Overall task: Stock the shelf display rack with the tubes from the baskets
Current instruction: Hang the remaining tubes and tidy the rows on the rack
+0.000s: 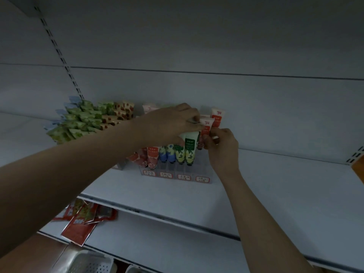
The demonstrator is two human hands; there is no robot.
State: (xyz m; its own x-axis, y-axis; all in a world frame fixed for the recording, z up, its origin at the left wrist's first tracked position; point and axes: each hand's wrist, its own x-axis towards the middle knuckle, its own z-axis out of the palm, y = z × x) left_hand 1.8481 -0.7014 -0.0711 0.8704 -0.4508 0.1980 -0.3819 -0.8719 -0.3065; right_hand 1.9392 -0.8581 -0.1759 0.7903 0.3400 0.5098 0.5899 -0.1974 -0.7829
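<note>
Two white baskets (92,263) sit lowest, below the shelf (256,194). Both hands meet at the clear display rack (202,179): left hand (169,125) and right hand (220,143) each pinch one red-and-white tube (206,127) over the rack's rightmost column.

One head-worn wide-angle view looks forward and slightly up into a white shelf (275,174) bay, close enough that both forearms stretch in from the bottom corners. The display rack (177,175) sits near frame centre (edges bow outward), with a lower shelf below.
</note>
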